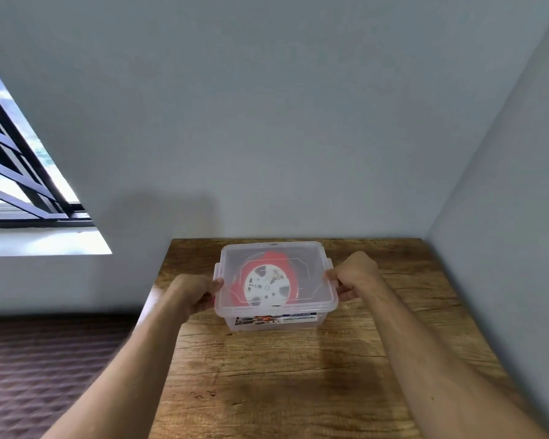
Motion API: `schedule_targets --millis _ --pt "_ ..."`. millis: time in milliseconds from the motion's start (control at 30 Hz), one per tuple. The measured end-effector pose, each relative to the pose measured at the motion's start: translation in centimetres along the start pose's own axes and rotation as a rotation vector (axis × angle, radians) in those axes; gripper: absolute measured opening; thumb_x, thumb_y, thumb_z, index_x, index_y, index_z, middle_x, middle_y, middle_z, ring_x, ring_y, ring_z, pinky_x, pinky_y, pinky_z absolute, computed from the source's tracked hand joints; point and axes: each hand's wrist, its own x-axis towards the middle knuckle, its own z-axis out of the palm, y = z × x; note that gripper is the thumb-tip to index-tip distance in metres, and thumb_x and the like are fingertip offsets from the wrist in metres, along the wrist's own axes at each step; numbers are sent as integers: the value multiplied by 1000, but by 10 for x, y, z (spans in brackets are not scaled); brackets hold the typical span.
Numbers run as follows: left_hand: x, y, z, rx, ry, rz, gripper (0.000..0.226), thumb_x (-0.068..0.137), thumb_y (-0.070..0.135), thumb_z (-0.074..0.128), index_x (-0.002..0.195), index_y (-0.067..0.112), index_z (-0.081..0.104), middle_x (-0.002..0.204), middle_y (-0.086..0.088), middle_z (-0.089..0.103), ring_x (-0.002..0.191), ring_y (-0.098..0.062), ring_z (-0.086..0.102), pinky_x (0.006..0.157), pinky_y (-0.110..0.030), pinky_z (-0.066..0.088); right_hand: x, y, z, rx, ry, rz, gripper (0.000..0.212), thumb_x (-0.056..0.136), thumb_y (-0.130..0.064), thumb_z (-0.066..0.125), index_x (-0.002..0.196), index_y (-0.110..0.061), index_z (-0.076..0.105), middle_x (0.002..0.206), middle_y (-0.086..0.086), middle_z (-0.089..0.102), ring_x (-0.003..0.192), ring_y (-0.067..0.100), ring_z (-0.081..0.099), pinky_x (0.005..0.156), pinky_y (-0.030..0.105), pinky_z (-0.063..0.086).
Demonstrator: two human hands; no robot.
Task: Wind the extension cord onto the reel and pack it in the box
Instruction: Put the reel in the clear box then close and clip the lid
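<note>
— Where is the reel (268, 285) now?

— Inside the clear plastic box (274, 312), lying flat, its white face up under the translucent lid (301, 258). The box sits near the far edge of the wooden table (298, 375), roughly midway between its left and right edges. No loose cord shows outside it.

— And the hands?

— One at each short end. The left hand (194, 294) is curled around the left end of the box, the right hand (355, 275) clenched on the right end, fingers wrapped at the side latches.

— So what does the next move turn on?

— The box's long axis runs left to right, squarely between the two grips, neither hand nearer than the other. Judging by that, packing looks all but finished; whether the latches have snapped shut cannot be told.
</note>
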Motion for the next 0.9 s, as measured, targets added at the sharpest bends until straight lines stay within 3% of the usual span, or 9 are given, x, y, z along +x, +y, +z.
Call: schedule_targets --millis 67,200,333,467,600,733,833,900 --pt "-1 2 -4 -25 -64 -67 18 91 7 77 105 -3 71 107 -21 77 98 -36 77 84 -50 65 3 3 -5 85 -79 47 16 77 0 81 83 9 69 71 21 73 57 32 72 51 45 60" --pt "-4 0 -7 -176 -210 -194 26 95 8 71 117 -5 65 108 -28 75 93 -41 76 59 -45 65 5 15 -5 193 -229 145 15 83 -8 69 97 -5 69 83 15 76 73 34 74 56 42 59" --pt "0 0 -8 -169 -179 -180 25 94 6 72 115 -6 67 109 -24 76 90 -37 76 51 -40 64 9 18 1 274 -302 174 18 85 -4 58 101 -5 65 92 19 72 87 37 69 61 41 56" --pt "-2 12 -4 13 -77 -97 13 91 -1 75 101 -5 70 82 -18 82 69 -30 80 45 -34 61 14 6 0 165 -173 90 13 79 2 59 81 -3 71 63 10 73 64 28 70 56 45 60" --pt "-4 16 8 228 120 44 6 89 6 78 87 1 74 87 -14 79 71 -24 76 43 -28 53 3 -11 8 -62 6 -13 14 70 -6 58 70 -1 71 51 10 68 47 24 69 46 39 59" --pt "-7 15 14 364 224 107 13 90 15 76 86 3 73 83 -11 78 71 -24 77 54 -32 58 4 -14 6 -112 30 -9 13 70 -4 61 76 1 72 72 17 73 63 30 73 61 46 62" --pt "-11 16 16 436 278 160 15 90 15 70 79 4 71 74 -7 75 59 -19 72 43 -25 50 2 -16 10 -203 92 -35 13 78 -8 62 80 -2 73 66 11 70 49 23 69 41 27 55" --pt "-15 18 23 516 314 213 21 91 13 65 71 6 66 67 -5 70 55 -17 65 44 -25 45 -1 -18 19 -333 159 -98 18 81 -12 61 91 -4 73 77 9 72 61 21 71 43 20 47"
